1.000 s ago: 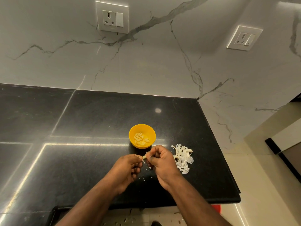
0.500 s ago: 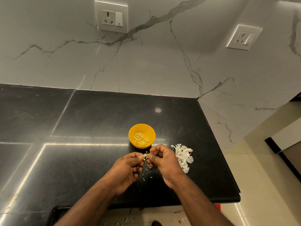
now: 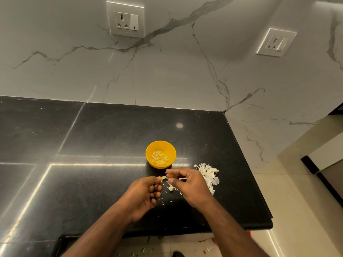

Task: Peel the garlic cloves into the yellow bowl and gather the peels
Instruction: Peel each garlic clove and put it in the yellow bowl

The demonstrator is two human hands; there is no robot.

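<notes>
Your left hand (image 3: 146,191) fingers pinch a pale garlic clove (image 3: 163,178); your right hand (image 3: 187,184) pinches its skin. The round yellow plastic bowl (image 3: 160,145) holds many peeled cloves; white peels (image 3: 208,175) lie piled right of it, scraps ungathered.

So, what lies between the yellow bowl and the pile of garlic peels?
In the head view, only bare black countertop separates the yellow bowl from the pile of garlic peels.

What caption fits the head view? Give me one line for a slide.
Left hand pinches a garlic clove while right hand strips peel, near yellow bowl and peel pile.
</notes>
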